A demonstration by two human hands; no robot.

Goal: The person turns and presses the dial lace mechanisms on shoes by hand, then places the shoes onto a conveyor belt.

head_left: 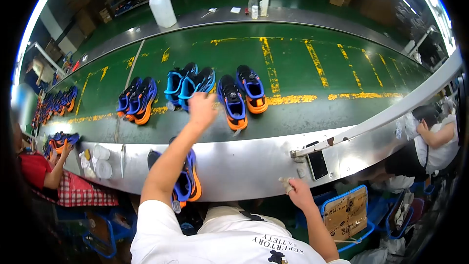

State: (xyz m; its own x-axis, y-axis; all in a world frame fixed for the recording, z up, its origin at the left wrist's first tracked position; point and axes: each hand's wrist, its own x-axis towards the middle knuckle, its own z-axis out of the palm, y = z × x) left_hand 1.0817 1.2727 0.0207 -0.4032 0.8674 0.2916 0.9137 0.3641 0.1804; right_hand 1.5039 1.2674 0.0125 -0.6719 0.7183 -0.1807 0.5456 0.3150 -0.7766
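Note:
My left hand (pixel 202 110) reaches over the green belt (pixel 293 112) to the heel of a light-blue and black shoe (pixel 198 85); its fingertips are partly hidden, so a grip cannot be made out. To its right stands a pair of blue, black and orange shoes (pixel 233 103). Under my left forearm, another blue and orange pair (pixel 188 181) rests on the metal ledge (pixel 234 166). My right hand (pixel 299 193) hovers at the ledge's front edge, its fingers closed on a small beige piece (pixel 286 183) that I cannot identify.
A blue and orange pair (pixel 138 100) stands further left on the belt. A phone (pixel 317 164) lies on the ledge at right, below a white metal bar (pixel 381 122). Clear cups (pixel 102 161) stand at left. Co-workers sit at both sides, one at left holding a shoe (pixel 63 140).

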